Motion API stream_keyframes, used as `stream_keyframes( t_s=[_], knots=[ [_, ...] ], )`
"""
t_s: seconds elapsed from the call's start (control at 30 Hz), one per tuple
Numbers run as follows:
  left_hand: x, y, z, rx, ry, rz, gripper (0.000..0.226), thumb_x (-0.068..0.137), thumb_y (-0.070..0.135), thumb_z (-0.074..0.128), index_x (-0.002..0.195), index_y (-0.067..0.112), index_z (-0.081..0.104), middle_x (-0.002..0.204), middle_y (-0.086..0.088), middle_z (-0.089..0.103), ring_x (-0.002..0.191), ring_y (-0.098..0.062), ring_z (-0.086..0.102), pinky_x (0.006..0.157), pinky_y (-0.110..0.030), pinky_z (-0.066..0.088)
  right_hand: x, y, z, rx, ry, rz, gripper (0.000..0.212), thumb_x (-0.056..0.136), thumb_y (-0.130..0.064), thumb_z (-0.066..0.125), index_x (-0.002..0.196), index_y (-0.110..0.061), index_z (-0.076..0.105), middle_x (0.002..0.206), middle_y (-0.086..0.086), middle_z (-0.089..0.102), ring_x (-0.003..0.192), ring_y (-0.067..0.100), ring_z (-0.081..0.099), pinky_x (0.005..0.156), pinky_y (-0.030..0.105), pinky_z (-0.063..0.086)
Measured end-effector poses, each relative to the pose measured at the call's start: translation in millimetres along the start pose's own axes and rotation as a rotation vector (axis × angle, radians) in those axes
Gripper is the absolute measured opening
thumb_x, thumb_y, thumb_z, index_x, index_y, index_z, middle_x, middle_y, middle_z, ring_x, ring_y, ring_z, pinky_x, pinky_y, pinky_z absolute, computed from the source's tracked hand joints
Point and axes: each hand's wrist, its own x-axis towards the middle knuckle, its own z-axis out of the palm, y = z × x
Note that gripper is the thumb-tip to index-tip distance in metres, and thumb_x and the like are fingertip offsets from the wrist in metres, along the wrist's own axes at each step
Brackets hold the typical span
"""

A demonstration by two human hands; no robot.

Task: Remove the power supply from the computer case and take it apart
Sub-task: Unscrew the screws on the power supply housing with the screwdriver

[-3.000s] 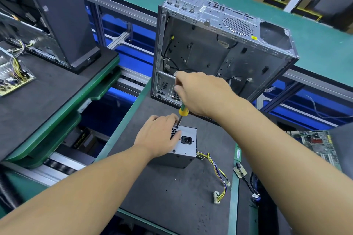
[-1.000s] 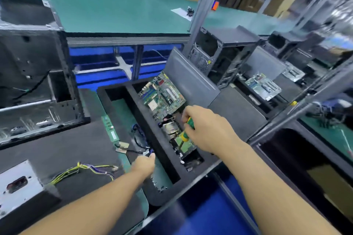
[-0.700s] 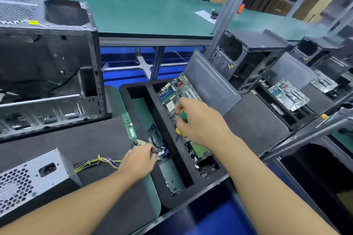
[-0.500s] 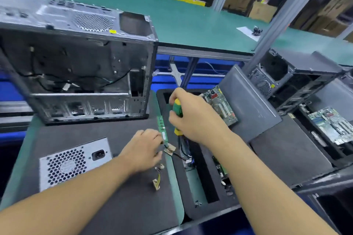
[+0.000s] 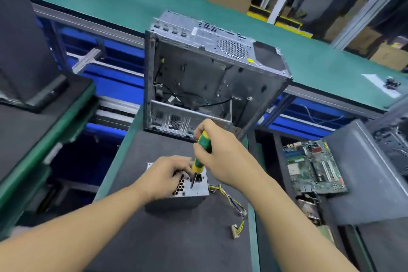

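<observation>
Supply [image 5: 196,187] set clear of case [image 5: 209,77] at 12 o'clock | left hand [image 5: 165,175] curled over it | right hand [image 5: 220,157] clamped on screwdriver [image 5: 203,143] | risk: left fingers [image 5: 182,164] jabbed if tip is slipped under load.

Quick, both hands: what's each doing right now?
Left hand: rests on the power supply, fingers bent; grip cannot be told.
Right hand: closed around the screwdriver.

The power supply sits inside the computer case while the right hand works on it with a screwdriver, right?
No: the head view shows the power supply outside the computer case, on the dark mat before it. The right hand does work on it with the screwdriver.
</observation>
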Motion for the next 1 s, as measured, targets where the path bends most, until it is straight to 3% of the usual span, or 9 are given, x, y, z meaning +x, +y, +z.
stream_keyframes(
  t_s=[0.1,0.2,0.3,0.5,0.7,1.0],
  knots=[
    [5,5,-19,0.036,-0.206,-0.040,0.047,0.080,-0.012,0.047,0.080,0.028,0.073,0.116,0.026,0.062,0.100,0.026,0.045,0.087,0.004,0.025,-3,5,4,0.037,0.038,0.020,0.011,0.093,-0.027,0.052,0.093,-0.032,0.042,0.073,-0.009,0.056,0.057,0.007,0.047,0.053,0.022,0.037],
    [8,5,-28,0.038,-0.354,-0.025,0.027,0.082,0.004,0.067,0.086,0.030,0.073,0.126,0.021,0.057,0.110,0.017,0.046,0.094,-0.002,0.027,-3,9,5,0.066,0.054,0.060,0.011,0.093,-0.029,0.052,0.092,-0.034,0.043,0.072,-0.008,0.055,0.055,0.007,0.046,0.054,0.027,0.040],
    [8,6,-23,0.006,-0.344,-0.007,0.009,0.081,0.017,0.080,0.089,0.021,0.077,0.118,0.020,0.056,0.120,0.005,0.045,0.101,-0.016,0.032,-6,11,6,0.078,0.041,0.069,0.010,0.095,-0.032,0.053,0.094,-0.035,0.044,0.070,-0.009,0.055,0.054,0.006,0.044,0.052,0.026,0.037],
    [8,1,-25,-0.006,-0.364,0.026,0.009,0.079,0.017,0.082,0.088,0.015,0.079,0.121,0.017,0.062,0.125,0.011,0.040,0.109,-0.015,0.027,-6,11,9,0.082,0.035,0.085,0.009,0.096,-0.034,0.053,0.096,-0.035,0.044,0.070,-0.009,0.055,0.056,0.004,0.045,0.052,0.023,0.034],
    [8,-4,-24,0.020,-0.352,0.017,0.012,0.078,0.018,0.082,0.089,0.013,0.080,0.114,0.013,0.068,0.135,0.000,0.037,0.113,-0.027,0.029,-11,10,7,0.044,0.029,0.080,0.009,0.096,-0.035,0.053,0.096,-0.036,0.044,0.072,-0.009,0.055,0.058,0.003,0.046,0.052,0.021,0.032],
    [12,-4,-21,-0.012,-0.338,-0.001,0.006,0.080,0.018,0.080,0.086,0.015,0.080,0.101,0.014,0.071,0.134,-0.002,0.038,0.102,-0.003,0.024,-14,11,5,0.039,0.038,0.111,0.008,0.096,-0.037,0.052,0.098,-0.036,0.044,0.077,-0.008,0.057,0.057,0.004,0.045,0.053,0.025,0.035]
  ],
)
